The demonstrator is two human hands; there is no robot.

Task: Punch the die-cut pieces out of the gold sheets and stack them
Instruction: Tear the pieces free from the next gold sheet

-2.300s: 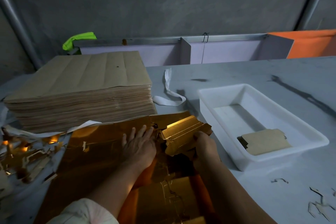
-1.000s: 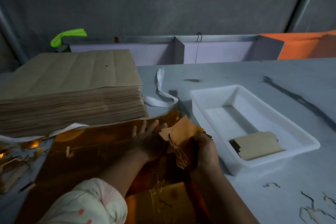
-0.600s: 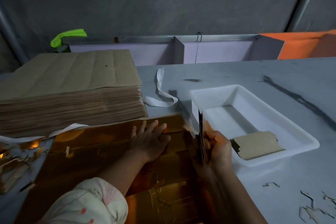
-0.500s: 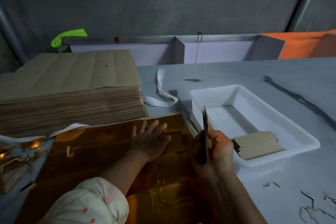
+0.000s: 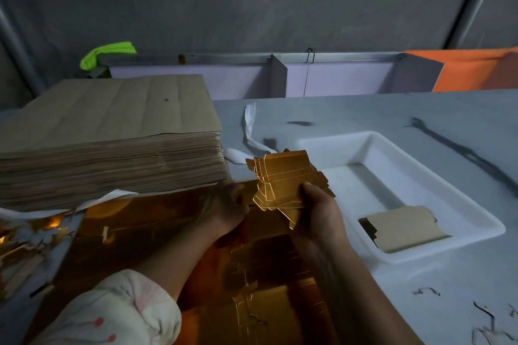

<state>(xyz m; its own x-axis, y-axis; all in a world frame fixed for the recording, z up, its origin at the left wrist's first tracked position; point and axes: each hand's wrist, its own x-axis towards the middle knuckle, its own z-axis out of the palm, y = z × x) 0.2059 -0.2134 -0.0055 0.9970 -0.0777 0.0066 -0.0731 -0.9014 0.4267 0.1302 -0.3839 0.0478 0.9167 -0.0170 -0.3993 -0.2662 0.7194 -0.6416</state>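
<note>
Near the front edge of the table point(image 5: 364, 115), mid-width: right hand point(image 5: 316, 210) pinches a bundle of gold die-cut pieces point(image 5: 283, 182), thumb on the top face and fingers underneath. The bundle is held off the surface and tilted, gold side up, with dotted crease lines visible. It sits above the far edge of the gold sheet point(image 5: 157, 221) and just beside the white tray point(image 5: 476, 213).

Left hand point(image 5: 224, 210) is on the gold sheet, right next to the bundle's left edge. It's motion-blurred, so I can't tell if the fingers are flat or curled. Patterned sleeve point(image 5: 120, 308) at the bottom.

The gold sheet lies flat along the front edge, with cut outlines and gaps in its near part.

The tray is toward the right side, with one punched piece point(image 5: 403, 228) lying brown side up in its near corner.

A tall stack of brown sheets point(image 5: 112, 143) is at the left, its near edge touching the gold sheet. Scrap offcuts point(image 5: 22, 246) are piled at the left edge, with a few more scraps point(image 5: 490, 325) at the front right corner. A white strap point(image 5: 249, 134) lies between the stack and the tray.
</note>
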